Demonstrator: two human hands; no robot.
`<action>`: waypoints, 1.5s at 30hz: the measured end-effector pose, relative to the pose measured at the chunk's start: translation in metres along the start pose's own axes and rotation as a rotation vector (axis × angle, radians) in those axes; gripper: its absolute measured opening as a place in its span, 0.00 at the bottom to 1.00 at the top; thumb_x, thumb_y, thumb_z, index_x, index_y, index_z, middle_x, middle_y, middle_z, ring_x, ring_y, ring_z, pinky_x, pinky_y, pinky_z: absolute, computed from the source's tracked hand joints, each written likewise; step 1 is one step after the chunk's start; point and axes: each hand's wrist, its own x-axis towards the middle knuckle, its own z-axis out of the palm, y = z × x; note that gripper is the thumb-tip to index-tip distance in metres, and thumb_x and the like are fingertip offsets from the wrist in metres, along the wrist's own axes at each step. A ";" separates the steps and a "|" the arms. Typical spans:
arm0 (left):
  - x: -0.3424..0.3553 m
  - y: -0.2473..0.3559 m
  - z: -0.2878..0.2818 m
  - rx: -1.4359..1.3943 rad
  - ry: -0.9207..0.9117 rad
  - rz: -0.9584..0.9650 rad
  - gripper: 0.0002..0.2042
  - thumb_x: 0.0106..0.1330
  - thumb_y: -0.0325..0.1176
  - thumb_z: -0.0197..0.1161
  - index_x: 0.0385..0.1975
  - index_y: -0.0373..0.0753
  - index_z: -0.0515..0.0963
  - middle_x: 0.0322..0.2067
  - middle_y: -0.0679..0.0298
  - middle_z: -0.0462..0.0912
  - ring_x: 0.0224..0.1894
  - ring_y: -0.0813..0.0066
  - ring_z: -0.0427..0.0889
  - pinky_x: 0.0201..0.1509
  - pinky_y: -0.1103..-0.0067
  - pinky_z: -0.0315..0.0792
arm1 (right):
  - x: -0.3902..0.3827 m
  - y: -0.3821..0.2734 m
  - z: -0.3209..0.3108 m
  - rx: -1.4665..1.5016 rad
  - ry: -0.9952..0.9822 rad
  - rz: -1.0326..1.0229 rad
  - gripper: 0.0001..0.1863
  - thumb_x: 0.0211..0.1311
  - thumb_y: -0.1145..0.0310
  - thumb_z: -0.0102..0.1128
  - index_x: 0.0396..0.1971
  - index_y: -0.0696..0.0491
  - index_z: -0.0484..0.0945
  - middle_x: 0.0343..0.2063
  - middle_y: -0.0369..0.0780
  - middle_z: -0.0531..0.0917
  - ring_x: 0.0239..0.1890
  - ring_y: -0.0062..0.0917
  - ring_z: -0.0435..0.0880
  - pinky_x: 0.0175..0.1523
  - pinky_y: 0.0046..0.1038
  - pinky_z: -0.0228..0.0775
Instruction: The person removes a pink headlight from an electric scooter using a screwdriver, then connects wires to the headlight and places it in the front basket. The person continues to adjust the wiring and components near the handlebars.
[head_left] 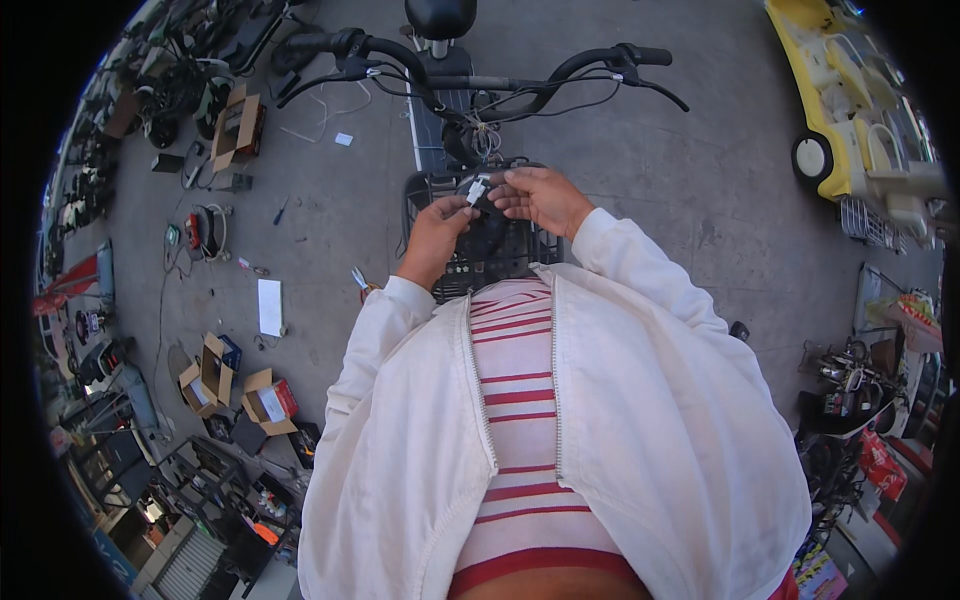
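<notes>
A small white plastic wire connector (477, 191) is between my two hands, above the black basket (549, 246) of an electric bike. My left hand (437, 236) pinches the lower end of the connector between thumb and fingers. Close on its other side, my right hand (543, 199) has its fingers curled in, the tips at the connector's upper end; what they grip is too small to make out. Beyond my hands, a bundle of thin wires (484, 140) hangs below the bike's black handlebar (490, 83).
On the grey floor to the left are a screwdriver (280, 211), a white sheet (270, 307), pliers (361, 281) and open cardboard boxes (237, 127). A yellow vehicle (840, 100) stands at the far right. The bike's black seat (440, 18) is at the top.
</notes>
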 end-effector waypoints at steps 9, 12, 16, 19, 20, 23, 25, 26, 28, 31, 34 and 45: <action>0.009 -0.027 -0.005 0.291 0.116 0.134 0.14 0.64 0.26 0.59 0.48 0.27 0.74 0.37 0.59 0.83 0.40 0.76 0.81 0.45 0.83 0.72 | -0.011 0.023 -0.012 0.047 0.038 -0.006 0.14 0.71 0.66 0.45 0.45 0.59 0.75 0.34 0.38 0.81 0.34 0.20 0.79 0.41 0.22 0.75; 0.010 -0.030 -0.007 0.333 0.119 0.178 0.14 0.64 0.26 0.59 0.48 0.28 0.74 0.37 0.59 0.83 0.40 0.77 0.81 0.44 0.82 0.72 | -0.019 0.033 -0.018 0.060 0.071 -0.003 0.14 0.71 0.66 0.45 0.45 0.59 0.75 0.33 0.38 0.80 0.34 0.20 0.79 0.41 0.22 0.75; 0.009 -0.035 -0.004 0.258 0.080 0.212 0.15 0.64 0.27 0.60 0.49 0.30 0.74 0.36 0.60 0.83 0.38 0.78 0.80 0.44 0.82 0.71 | -0.029 0.052 -0.026 0.086 0.130 -0.001 0.14 0.70 0.66 0.45 0.45 0.59 0.75 0.33 0.38 0.80 0.33 0.20 0.79 0.41 0.22 0.75; 0.007 -0.037 -0.005 0.301 0.057 0.224 0.14 0.64 0.27 0.60 0.48 0.30 0.74 0.35 0.62 0.83 0.37 0.79 0.79 0.43 0.82 0.71 | -0.036 0.065 -0.030 0.118 0.151 0.008 0.14 0.70 0.66 0.46 0.44 0.59 0.75 0.33 0.38 0.80 0.33 0.20 0.79 0.40 0.22 0.75; 0.007 -0.038 -0.005 0.312 0.050 0.221 0.14 0.64 0.27 0.60 0.48 0.30 0.74 0.35 0.62 0.83 0.36 0.79 0.79 0.43 0.82 0.71 | -0.039 0.068 -0.029 0.122 0.158 0.008 0.13 0.70 0.66 0.46 0.43 0.59 0.75 0.33 0.38 0.80 0.33 0.20 0.79 0.40 0.22 0.75; 0.004 -0.038 -0.006 0.324 0.038 0.234 0.14 0.63 0.27 0.60 0.47 0.30 0.75 0.34 0.62 0.82 0.35 0.78 0.79 0.42 0.81 0.71 | -0.044 0.080 -0.028 0.140 0.172 0.005 0.13 0.70 0.65 0.46 0.42 0.58 0.76 0.33 0.38 0.81 0.33 0.20 0.79 0.40 0.22 0.75; 0.001 -0.038 -0.005 0.301 0.043 0.270 0.13 0.62 0.28 0.60 0.46 0.30 0.76 0.31 0.60 0.82 0.33 0.76 0.79 0.40 0.79 0.71 | -0.047 0.085 -0.027 0.148 0.174 0.000 0.13 0.70 0.65 0.46 0.42 0.58 0.76 0.33 0.38 0.81 0.32 0.20 0.79 0.40 0.22 0.75; 0.001 -0.039 -0.006 0.297 0.040 0.275 0.13 0.62 0.28 0.60 0.46 0.30 0.76 0.32 0.60 0.82 0.33 0.76 0.79 0.40 0.79 0.71 | -0.048 0.087 -0.026 0.149 0.173 -0.004 0.13 0.70 0.65 0.47 0.42 0.58 0.76 0.33 0.37 0.81 0.32 0.20 0.79 0.40 0.22 0.75; 0.000 -0.039 -0.007 0.290 0.036 0.288 0.13 0.62 0.28 0.60 0.46 0.30 0.76 0.32 0.61 0.82 0.34 0.76 0.79 0.40 0.79 0.71 | -0.050 0.089 -0.024 0.152 0.172 -0.009 0.13 0.70 0.65 0.46 0.42 0.58 0.76 0.33 0.37 0.81 0.32 0.20 0.79 0.40 0.22 0.75; -0.002 -0.037 -0.010 0.349 0.011 0.222 0.14 0.65 0.28 0.59 0.49 0.31 0.74 0.36 0.63 0.82 0.38 0.79 0.78 0.45 0.82 0.70 | -0.051 0.089 -0.021 0.151 0.175 -0.011 0.13 0.70 0.65 0.46 0.42 0.58 0.76 0.33 0.37 0.80 0.33 0.20 0.79 0.40 0.22 0.75; -0.003 -0.038 -0.012 0.359 -0.002 0.228 0.14 0.65 0.28 0.58 0.49 0.31 0.74 0.37 0.63 0.82 0.39 0.79 0.79 0.46 0.81 0.70 | -0.051 0.089 -0.018 0.133 0.179 -0.012 0.13 0.70 0.65 0.46 0.42 0.58 0.76 0.33 0.37 0.80 0.34 0.19 0.78 0.41 0.22 0.74; 0.002 -0.048 -0.018 0.329 0.026 0.300 0.14 0.64 0.30 0.59 0.47 0.33 0.76 0.34 0.59 0.83 0.37 0.71 0.80 0.45 0.77 0.71 | -0.091 0.144 -0.097 -0.174 0.652 0.041 0.14 0.68 0.61 0.48 0.40 0.57 0.76 0.27 0.38 0.78 0.27 0.22 0.75 0.35 0.24 0.72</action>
